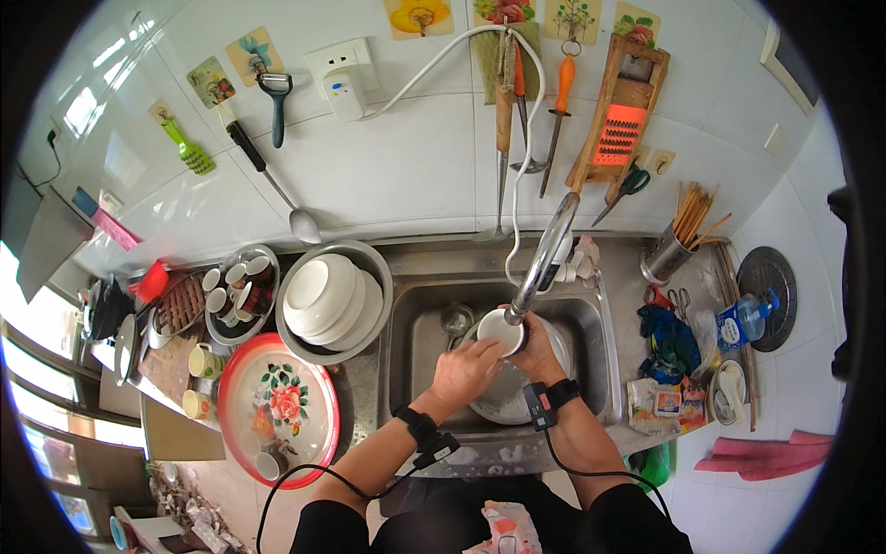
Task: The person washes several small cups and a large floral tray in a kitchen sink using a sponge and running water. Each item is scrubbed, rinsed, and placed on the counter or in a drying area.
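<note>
My right hand point(541, 354) is wrapped around a white cup point(501, 328) from its right side, under the end of the chrome faucet point(547, 256). The fingers of my left hand point(468, 372) are on the cup's near-left rim, with the fingertips at its mouth. Most of the cup's outer wall is hidden by my hands. Below them a large round basin point(509, 405) with wet, foamy contents stands in the steel sink point(419, 360). A ladle point(457, 320) lies at the sink's back left.
Left of the sink, a metal bowl point(382, 277) holds stacked white bowls point(322, 291). A red-rimmed floral tray point(239, 388) carries small cups point(271, 465). To the right are a blue-green cloth point(668, 343), a pump bottle point(744, 322) and a chopstick holder point(666, 256).
</note>
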{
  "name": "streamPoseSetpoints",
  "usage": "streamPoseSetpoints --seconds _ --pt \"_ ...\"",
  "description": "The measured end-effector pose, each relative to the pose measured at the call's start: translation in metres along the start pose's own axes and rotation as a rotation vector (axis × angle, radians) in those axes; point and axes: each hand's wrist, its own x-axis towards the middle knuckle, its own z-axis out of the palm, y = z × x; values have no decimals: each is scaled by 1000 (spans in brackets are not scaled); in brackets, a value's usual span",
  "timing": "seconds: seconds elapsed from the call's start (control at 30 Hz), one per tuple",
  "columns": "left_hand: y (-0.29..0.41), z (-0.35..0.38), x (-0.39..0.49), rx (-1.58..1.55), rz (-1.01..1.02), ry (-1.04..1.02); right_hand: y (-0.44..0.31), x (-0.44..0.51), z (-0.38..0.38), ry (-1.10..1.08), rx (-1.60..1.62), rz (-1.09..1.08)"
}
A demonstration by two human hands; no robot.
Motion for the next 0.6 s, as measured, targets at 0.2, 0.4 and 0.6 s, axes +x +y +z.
streamPoseSetpoints --seconds 0.2,0.4,0.6 --pt "-17 3 6 -1346 -919 -186 -3 -14 10 -50 13 107" --pt "-27 25 7 -1862 -975 -71 7 -15 17 93 20 -41" --pt "-21 34 0 -1867 -986 -66 0 -13 10 166 -3 68"
